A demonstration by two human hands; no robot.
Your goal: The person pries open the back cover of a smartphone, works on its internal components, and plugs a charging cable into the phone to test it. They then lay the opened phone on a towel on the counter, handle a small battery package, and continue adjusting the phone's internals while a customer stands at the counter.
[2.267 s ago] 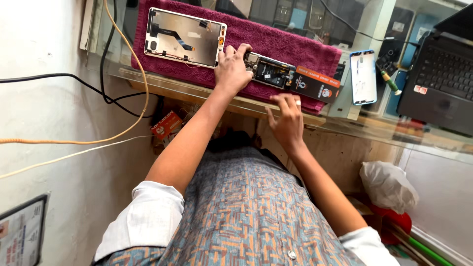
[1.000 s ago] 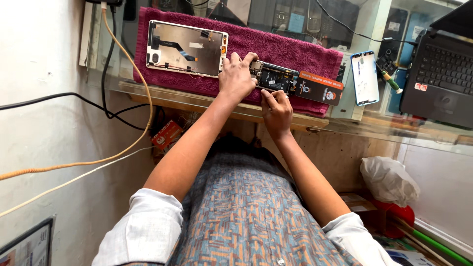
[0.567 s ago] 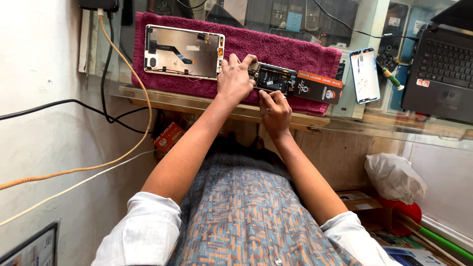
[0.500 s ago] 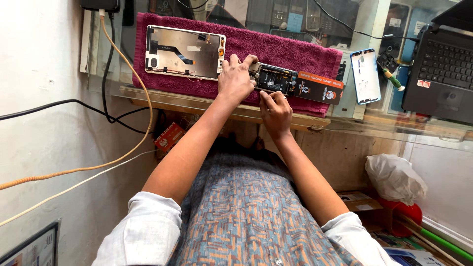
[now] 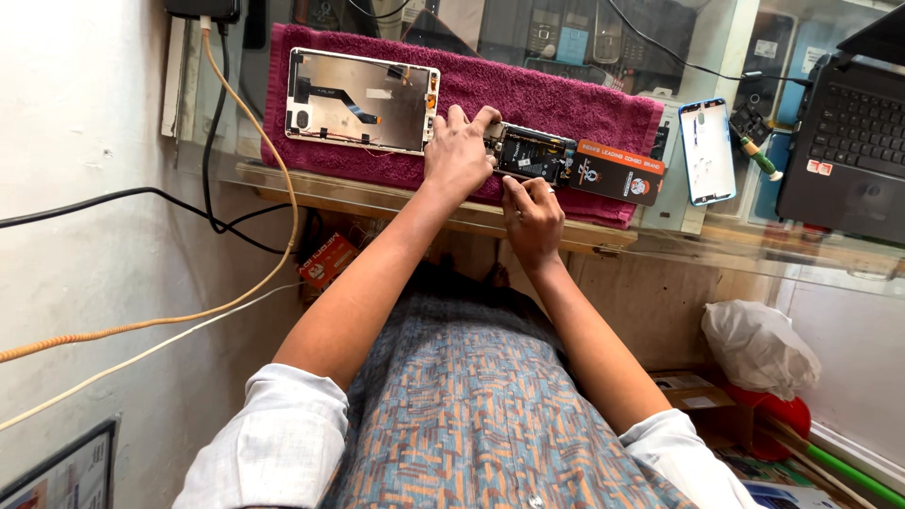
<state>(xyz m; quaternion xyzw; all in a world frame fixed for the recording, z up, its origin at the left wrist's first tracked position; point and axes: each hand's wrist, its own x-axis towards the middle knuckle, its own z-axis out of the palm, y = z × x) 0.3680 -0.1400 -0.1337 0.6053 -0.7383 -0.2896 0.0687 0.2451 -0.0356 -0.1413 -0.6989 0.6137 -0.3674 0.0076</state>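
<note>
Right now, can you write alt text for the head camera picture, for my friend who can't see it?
A person's left hand and right hand rest on an opened phone lying on a maroon towel. A metal phone frame lies to the left, a black-and-orange box to the right, a laptop far right.

The person wears a short-sleeved woven garment (image 5: 490, 415) with a grey-blue ground and a repeating pattern of short orange, tan and dark blue dashes. Beneath it are white fabric sleeves (image 5: 273, 434), rolled or cuffed above the elbows, one on each arm. Both forearms are bare. The left hand (image 5: 459, 155) is bare. The right hand (image 5: 533, 212) carries a thin ring on one finger.
</note>
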